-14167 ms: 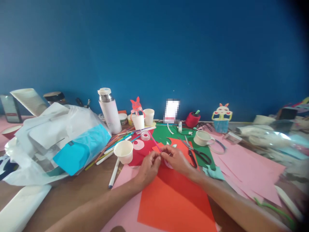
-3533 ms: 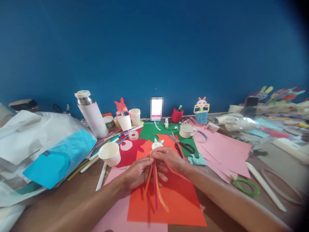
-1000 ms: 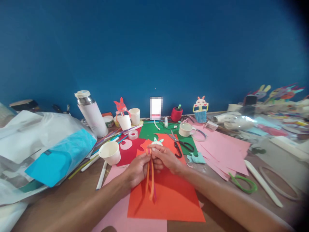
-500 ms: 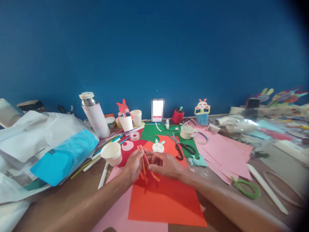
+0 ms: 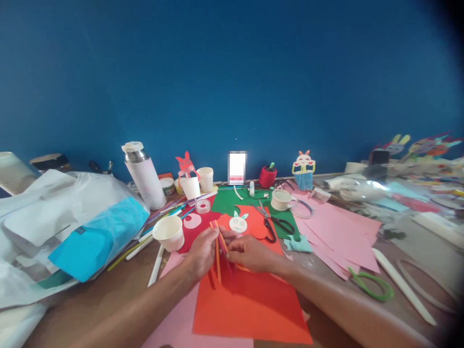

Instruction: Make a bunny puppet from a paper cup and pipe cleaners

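Several orange and purple pipe cleaners (image 5: 218, 258) are bunched together over an orange sheet of paper (image 5: 250, 309). My left hand (image 5: 203, 251) is closed around them near their upper ends, thumb on top. Lower on the bundle, the thumb and fingers of my right hand (image 5: 250, 253) pinch an orange strand. Part of the bundle is hidden behind my fingers. Just beyond my hands lies a white paper rabbit face (image 5: 238, 222) with green-edged ears. Black-handled scissors (image 5: 270, 224) rest to its right.
At left stand a paper cup (image 5: 169, 233), a white flask (image 5: 145, 179) and a plastic bag (image 5: 97, 232). A mug (image 5: 282, 199) is behind the scissors. Pink sheets (image 5: 337, 232) and a green pipe cleaner loop (image 5: 375, 290) lie at right. A blue wall backs the table.
My right hand has shifted slightly right and down along the bundle. An orange strand now bends toward its palm, and the other strands hang straighter. The left hand keeps its hold.
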A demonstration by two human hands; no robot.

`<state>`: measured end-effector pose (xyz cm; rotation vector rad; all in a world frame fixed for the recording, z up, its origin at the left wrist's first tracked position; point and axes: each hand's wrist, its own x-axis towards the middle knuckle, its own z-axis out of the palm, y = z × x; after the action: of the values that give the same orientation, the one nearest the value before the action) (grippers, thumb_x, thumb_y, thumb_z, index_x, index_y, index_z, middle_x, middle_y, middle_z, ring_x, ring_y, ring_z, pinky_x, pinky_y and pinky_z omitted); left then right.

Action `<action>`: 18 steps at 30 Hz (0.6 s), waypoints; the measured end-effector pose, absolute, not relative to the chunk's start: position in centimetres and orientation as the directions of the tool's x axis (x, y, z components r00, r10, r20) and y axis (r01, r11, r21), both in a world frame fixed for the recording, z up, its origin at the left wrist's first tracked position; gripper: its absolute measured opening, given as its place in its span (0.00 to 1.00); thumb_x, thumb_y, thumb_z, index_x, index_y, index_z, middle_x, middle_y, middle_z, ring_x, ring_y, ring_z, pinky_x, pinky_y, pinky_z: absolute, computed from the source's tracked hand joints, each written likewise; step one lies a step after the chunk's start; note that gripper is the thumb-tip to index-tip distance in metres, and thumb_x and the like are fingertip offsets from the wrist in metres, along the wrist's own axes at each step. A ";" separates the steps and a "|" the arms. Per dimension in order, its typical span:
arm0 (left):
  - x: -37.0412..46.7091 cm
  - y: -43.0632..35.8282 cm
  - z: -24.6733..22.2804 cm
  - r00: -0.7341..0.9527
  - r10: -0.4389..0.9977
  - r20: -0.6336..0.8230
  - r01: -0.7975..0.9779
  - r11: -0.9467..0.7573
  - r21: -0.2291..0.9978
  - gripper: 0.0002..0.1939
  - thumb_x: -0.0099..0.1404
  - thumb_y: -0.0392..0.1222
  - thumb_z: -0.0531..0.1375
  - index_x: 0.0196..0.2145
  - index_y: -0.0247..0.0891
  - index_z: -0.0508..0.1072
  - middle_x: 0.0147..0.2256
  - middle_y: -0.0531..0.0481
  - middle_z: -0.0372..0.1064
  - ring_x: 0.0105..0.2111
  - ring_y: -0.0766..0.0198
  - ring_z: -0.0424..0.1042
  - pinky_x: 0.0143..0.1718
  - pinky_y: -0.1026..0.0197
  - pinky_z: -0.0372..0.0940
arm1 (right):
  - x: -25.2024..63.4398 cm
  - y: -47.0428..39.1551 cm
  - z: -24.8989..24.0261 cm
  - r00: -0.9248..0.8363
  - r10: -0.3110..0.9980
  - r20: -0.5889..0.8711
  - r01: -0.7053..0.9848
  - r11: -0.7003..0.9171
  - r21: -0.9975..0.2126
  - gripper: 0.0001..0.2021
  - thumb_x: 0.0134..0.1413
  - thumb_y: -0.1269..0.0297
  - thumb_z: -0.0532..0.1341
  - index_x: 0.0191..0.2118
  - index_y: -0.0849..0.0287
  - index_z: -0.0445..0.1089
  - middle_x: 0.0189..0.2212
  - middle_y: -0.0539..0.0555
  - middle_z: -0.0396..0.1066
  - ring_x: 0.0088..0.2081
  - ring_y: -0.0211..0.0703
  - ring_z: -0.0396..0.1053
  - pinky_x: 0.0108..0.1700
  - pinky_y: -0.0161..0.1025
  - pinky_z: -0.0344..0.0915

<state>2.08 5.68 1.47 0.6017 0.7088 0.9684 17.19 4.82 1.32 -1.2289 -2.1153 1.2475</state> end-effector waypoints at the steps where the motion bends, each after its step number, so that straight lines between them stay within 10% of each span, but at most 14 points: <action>1: 2.1 5.7 1.4 0.389 0.884 -0.259 -0.516 0.442 0.733 0.06 0.62 0.35 0.49 0.29 0.35 0.64 0.34 0.41 0.73 0.37 0.57 0.72 0.37 0.56 0.66 | 17.2 4.9 1.4 -0.544 0.832 -0.106 0.473 0.200 -0.858 0.11 0.45 0.68 0.52 0.16 0.60 0.55 0.13 0.43 0.52 0.17 0.29 0.50 0.20 0.29 0.47; 18: 2.8 5.2 1.5 0.399 0.885 -0.239 -0.542 0.438 0.717 0.03 0.59 0.34 0.53 0.28 0.34 0.65 0.36 0.40 0.72 0.37 0.56 0.72 0.34 0.59 0.67 | 16.0 5.0 1.5 -0.531 0.838 -0.123 0.282 0.038 -0.959 0.05 0.42 0.70 0.55 0.23 0.61 0.68 0.22 0.46 0.62 0.26 0.34 0.58 0.29 0.30 0.56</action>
<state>2.82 5.15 1.55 0.5960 0.6675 0.9733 15.96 4.99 1.49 -1.1286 -1.8389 1.5139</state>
